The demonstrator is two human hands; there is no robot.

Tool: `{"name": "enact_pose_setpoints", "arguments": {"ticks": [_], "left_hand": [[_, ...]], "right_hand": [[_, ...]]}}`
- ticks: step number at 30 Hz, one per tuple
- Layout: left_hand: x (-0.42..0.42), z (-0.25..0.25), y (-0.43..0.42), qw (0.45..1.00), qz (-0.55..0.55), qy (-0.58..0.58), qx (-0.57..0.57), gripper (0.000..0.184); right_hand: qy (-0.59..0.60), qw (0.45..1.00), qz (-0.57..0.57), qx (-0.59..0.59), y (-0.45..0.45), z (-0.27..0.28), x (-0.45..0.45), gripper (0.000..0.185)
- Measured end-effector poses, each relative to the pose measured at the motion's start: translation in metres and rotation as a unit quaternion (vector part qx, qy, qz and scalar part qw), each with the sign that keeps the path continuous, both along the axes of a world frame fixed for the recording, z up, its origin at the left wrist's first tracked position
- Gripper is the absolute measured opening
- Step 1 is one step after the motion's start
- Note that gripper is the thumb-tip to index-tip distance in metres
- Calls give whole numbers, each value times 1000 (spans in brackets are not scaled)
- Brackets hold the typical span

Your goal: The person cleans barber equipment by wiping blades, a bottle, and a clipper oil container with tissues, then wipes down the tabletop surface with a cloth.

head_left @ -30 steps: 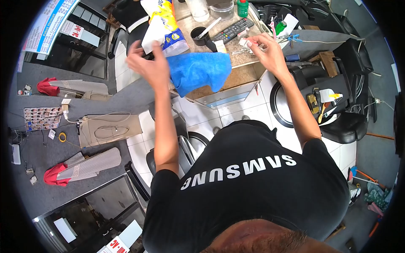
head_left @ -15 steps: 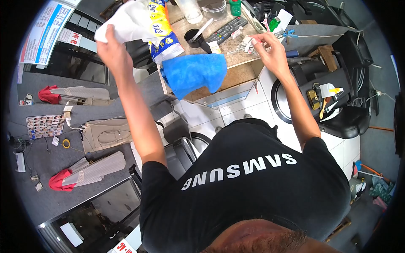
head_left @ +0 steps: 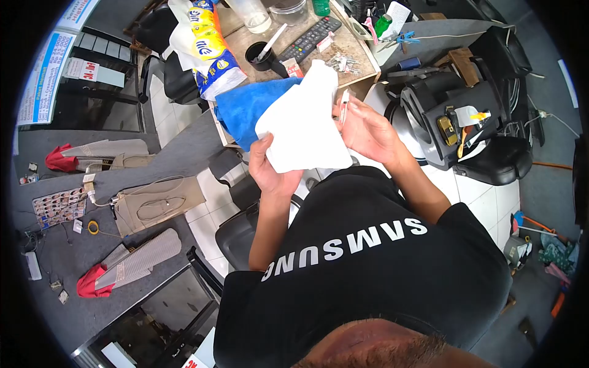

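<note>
A white tissue (head_left: 304, 126) is spread out in front of my chest, pinched at its lower left side by my left hand (head_left: 273, 168). Its top part covers some of the blue cloth (head_left: 239, 110) hanging over the table's front edge. My right hand (head_left: 371, 132) is just right of the tissue, with thumb and fingers closed on a small slim silver-and-white item (head_left: 344, 104); its exact kind is unclear. The tissue pack (head_left: 211, 52), yellow, white and blue, lies at the table's left. Small silvery pieces that look like keys (head_left: 343, 63) rest near the right edge.
On the table (head_left: 362, 58) stand a black cup (head_left: 264, 56) with a white-handled tool, a remote control (head_left: 310, 38) and a clear container (head_left: 256, 18). A black trolley (head_left: 448, 122) carrying hair clippers (head_left: 446, 130) is on the right, beside a black chair seat (head_left: 500, 168).
My left hand has brought the tissue from beside the pack down in front of my chest. My right hand has left the silvery pieces and come back with the slim item.
</note>
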State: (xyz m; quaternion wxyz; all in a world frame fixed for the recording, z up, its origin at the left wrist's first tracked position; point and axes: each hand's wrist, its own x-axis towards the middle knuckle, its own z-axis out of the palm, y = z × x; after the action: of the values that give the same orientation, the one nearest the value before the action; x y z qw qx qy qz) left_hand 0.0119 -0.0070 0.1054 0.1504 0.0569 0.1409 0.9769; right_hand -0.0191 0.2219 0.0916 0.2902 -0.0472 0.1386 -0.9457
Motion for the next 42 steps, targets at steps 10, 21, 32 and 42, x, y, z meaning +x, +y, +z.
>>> {"name": "enact_pose_setpoints", "arguments": {"ticks": [10,21,32,42], "left_hand": [[-9,-45,18,978,-64,-95,174,61],[-21,-102,66,973,-191,-99,88,52],[-23,-108,83,972,-219,-78,34,51],[0,-100,66,975,-210,-59,-34,51]], "right_hand": [[-20,957,-109,270,20,4,11,27],[84,831,-150,529,47,-2,4,22],[279,531,-282,749,85,17,-11,20],[442,349,-348,750,62,22,-86,22]]}}
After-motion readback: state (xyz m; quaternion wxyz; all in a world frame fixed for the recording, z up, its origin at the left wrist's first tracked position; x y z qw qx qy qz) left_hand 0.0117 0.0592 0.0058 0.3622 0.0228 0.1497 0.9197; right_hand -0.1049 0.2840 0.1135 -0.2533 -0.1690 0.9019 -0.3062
